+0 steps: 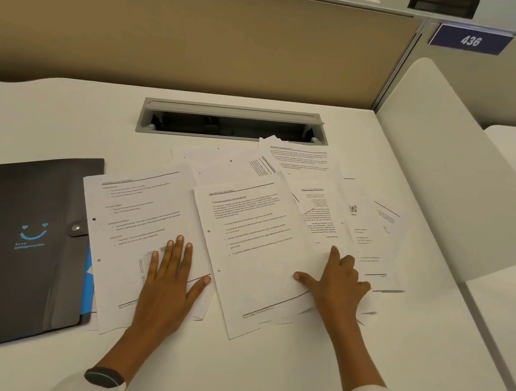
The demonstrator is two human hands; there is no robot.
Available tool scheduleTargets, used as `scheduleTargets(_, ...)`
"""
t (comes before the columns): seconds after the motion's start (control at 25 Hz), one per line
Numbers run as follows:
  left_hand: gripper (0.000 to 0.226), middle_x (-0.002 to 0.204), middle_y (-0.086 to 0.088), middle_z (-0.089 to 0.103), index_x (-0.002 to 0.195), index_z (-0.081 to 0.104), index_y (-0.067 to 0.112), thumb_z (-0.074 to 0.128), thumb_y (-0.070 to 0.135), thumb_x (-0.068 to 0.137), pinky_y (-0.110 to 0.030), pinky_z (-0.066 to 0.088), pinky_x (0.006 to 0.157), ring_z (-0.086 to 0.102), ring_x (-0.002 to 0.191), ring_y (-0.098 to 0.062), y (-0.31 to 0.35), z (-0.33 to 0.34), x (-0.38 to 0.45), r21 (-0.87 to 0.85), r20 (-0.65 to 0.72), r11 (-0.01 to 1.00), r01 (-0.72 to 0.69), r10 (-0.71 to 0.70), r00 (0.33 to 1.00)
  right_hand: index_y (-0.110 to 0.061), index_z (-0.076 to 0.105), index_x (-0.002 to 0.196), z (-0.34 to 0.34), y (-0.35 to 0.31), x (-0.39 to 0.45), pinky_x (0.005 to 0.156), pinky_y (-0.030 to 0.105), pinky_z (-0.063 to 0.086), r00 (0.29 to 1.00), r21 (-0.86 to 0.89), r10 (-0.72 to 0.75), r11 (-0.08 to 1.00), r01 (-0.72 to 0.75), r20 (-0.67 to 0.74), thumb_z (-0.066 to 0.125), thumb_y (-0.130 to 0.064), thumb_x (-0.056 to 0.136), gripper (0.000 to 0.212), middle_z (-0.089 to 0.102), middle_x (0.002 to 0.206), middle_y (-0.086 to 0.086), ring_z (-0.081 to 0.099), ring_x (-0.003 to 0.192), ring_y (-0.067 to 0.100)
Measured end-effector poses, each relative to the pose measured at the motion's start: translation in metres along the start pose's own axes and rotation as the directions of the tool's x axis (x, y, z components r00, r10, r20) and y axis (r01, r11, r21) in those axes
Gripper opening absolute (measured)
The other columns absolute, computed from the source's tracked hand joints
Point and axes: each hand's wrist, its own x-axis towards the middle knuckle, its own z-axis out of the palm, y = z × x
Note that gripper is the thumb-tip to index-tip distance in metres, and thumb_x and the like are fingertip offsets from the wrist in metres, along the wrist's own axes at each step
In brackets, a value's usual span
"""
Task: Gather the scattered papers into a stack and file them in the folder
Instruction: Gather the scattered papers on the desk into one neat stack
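Several printed white papers [254,229] lie overlapping and fanned out across the middle of the white desk [254,367]. My left hand [171,278] lies flat, fingers spread, on the leftmost sheet [136,215]. My right hand [339,285] presses palm-down on the right side of the pile, fingers apart, over the lower corner of the middle sheet. A closed dark grey folder [6,247] with a snap button and a blue smile logo sits at the left; the leftmost sheet overlaps its right edge. Neither hand grips anything.
A grey cable tray slot [228,121] is set into the desk behind the papers. A beige partition [175,32] closes the back, a white curved divider [452,181] the right side. A blue item [89,272] pokes out from under the folder.
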Motion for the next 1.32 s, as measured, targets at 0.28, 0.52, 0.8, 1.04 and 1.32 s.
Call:
scheduleTargets(0.28,0.091,0.159,-0.001,-0.001,0.148,0.005,0.018,0.008,0.075,0.076,-0.037,-0.004,0.115,-0.008,0.145,-0.019,0.011,-0.025,0.001,-0.479,0.096,0.859,0.179,-0.151,0.984,-0.006,0.07,0.088,-0.008,0.009,0.0,0.075,0.032,0.046,0.996,0.742,0.052,0.665,-0.092,0.077,0.07,-0.011,0.08,0.01,0.069,0.082,0.007,0.066,0.09,0.032)
scheduleTargets(0.52,0.054,0.124,0.016,0.047,0.137,0.037,0.029,0.05,0.044,0.087,-0.029,0.04,0.095,0.049,0.114,-0.01,0.013,-0.052,-0.006,-0.912,0.141,0.321,0.254,-0.336,0.931,-0.005,0.07,0.088,-0.005,-0.003,-0.032,0.073,0.041,0.055,0.961,0.911,-0.082,0.347,-0.221,0.264,0.069,-0.008,0.081,0.008,0.073,0.087,0.017,0.068,0.079,0.032)
scheduleTargets(0.8,0.029,0.114,-0.007,0.062,0.119,0.057,0.017,0.055,0.014,0.091,-0.045,0.048,0.086,0.061,0.093,-0.027,-0.047,-0.075,-0.006,-0.958,0.266,-0.053,0.283,-0.544,0.796,-0.013,0.069,0.09,0.002,-0.056,-0.034,0.066,0.024,0.052,0.98,0.89,-0.162,0.454,-0.032,0.118,0.064,-0.024,0.087,0.012,0.07,0.077,0.003,0.065,0.072,0.016)
scheduleTargets(1.04,0.034,0.117,-0.01,0.059,0.125,0.053,0.022,0.056,0.023,0.09,-0.047,0.047,0.081,0.058,0.095,-0.03,-0.133,-0.089,-0.05,-0.955,0.21,0.008,0.297,-0.688,0.695,-0.004,0.047,0.124,0.007,-0.116,-0.025,0.09,0.037,0.042,0.968,0.396,-0.251,0.888,0.232,-0.005,0.059,-0.051,0.084,0.063,0.052,0.122,0.014,0.048,0.113,0.03)
scheduleTargets(1.32,0.028,0.113,-0.009,0.061,0.118,0.055,0.022,0.055,0.023,0.091,-0.045,0.047,0.078,0.059,0.092,-0.028,-0.154,-0.087,-0.072,-0.955,0.256,-0.074,0.289,-0.7,0.667,-0.008,0.033,0.126,0.026,-0.165,-0.051,0.084,0.037,0.045,0.944,0.198,-0.3,0.942,0.27,0.138,0.072,-0.04,0.078,0.07,0.05,0.119,0.013,0.054,0.106,0.03)
